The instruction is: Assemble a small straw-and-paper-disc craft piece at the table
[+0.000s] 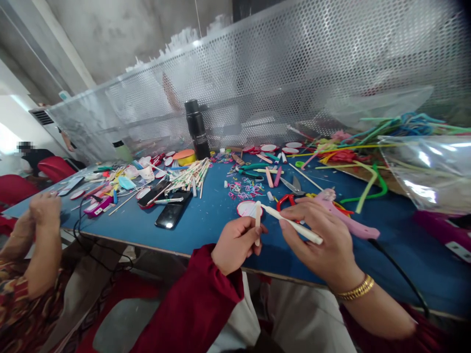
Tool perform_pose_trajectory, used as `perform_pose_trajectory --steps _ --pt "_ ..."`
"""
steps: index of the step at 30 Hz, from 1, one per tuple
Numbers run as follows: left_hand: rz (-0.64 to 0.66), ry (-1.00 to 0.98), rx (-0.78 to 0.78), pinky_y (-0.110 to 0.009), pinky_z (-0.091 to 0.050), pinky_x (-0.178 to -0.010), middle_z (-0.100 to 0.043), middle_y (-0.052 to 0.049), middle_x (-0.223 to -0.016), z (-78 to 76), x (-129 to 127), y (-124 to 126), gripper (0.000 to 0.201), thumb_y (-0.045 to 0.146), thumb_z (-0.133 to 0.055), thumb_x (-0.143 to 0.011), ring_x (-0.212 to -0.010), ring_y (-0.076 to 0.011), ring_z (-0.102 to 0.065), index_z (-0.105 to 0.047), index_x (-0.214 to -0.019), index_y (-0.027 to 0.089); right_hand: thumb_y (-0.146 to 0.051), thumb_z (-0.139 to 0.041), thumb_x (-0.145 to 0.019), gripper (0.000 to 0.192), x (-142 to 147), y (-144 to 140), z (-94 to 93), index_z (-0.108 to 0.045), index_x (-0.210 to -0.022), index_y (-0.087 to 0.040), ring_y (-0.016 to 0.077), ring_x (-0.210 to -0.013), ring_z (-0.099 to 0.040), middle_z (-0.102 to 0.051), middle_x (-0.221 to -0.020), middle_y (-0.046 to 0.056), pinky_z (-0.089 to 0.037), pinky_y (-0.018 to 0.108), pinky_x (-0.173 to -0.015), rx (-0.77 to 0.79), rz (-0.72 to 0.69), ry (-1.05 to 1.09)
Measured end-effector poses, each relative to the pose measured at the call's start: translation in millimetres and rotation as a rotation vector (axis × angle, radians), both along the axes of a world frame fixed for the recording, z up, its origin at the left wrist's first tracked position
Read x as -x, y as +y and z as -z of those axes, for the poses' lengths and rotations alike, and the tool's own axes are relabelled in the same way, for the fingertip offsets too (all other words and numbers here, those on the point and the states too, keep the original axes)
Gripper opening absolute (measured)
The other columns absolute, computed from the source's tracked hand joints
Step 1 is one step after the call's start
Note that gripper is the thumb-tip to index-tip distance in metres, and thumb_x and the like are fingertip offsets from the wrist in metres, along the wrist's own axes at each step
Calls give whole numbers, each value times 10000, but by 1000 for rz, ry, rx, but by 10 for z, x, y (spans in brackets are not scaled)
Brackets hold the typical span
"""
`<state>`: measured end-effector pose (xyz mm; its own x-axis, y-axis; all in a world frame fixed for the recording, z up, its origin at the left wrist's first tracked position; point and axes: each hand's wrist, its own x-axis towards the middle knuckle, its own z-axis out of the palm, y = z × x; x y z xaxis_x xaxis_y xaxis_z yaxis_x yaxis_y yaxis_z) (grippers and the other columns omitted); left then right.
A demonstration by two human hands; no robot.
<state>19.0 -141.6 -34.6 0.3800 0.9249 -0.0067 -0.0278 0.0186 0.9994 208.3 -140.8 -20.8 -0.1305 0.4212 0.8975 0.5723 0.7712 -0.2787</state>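
My left hand point(239, 242) is closed on a pale wooden craft stick point(258, 215), held upright between thumb and fingers. In my right hand point(324, 235) is a white pen point(294, 225), gripped as for writing. The pen's tip points at the upper part of the stick, close to it; whether they touch I cannot tell. Behind the stick lies a round white disc with a red rim point(245, 208). Just beyond my right hand are scissors with red handles point(285, 201) and a pink glue gun point(348, 218) with a black cord.
Small coloured elastic loops point(243, 189), pliers point(250, 171) and pink sticks point(274, 176) lie ahead. Leftward are phones point(172, 211), a heap of paper sticks point(191, 174) and a black bottle point(197, 130). Pipe cleaners point(379, 184) lie right. A co-worker's hands point(46, 208) are far left.
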Motion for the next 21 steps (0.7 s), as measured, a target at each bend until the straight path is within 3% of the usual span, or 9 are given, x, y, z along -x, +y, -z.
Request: perform_pose_trajectory --steps 21 --pt "17 7 8 -189 -267 -419 -546 24 -561 4 -2 -19 430 550 -622 -894 -440 -58 -421 -641 -939 123 -124 -702 -855 160 -35 -10 18 -648 -955 -237 221 -766 -695 -728 -846 33 -555 422 -812 -26 -11 -13"
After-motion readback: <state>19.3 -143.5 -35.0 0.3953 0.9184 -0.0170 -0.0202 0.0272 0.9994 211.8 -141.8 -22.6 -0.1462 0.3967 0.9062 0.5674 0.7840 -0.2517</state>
